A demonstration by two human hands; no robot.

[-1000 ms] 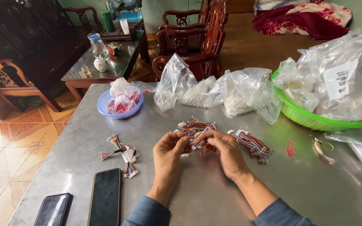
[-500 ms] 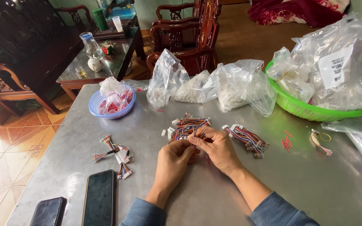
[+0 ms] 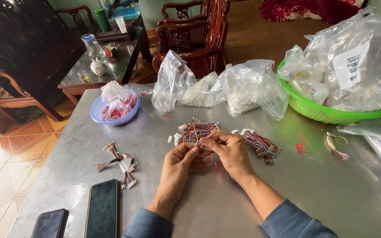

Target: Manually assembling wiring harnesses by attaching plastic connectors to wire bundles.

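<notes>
L hand (image 3: 182, 162) + R hand (image 3: 229, 152) both pinch one small wire lead (image 3: 201, 147), table (image 3: 323, 185) centre, just at 6 o'clock of the wire bundle (image 3: 198, 131). Connector end hidden, prob. between fingertips. Keep wires straight, pinch near tip.

Setting: a home living room used for piecework. Carved dark-wood armchairs (image 3: 190, 39) and a matching glass-topped tea table (image 3: 106, 66) carrying a teapot, cup and glass jar; terracotta patterned floor tiles (image 3: 9, 154); a red blanket (image 3: 309, 9), probably on a bed or couch, at the far edge. In the foreground, a grey metal bench (image 3: 323, 185) with clear bags of small parts (image 3: 243, 88), a green basket (image 3: 331, 114) and bundles of coloured wire connectors (image 3: 197, 131).
</notes>
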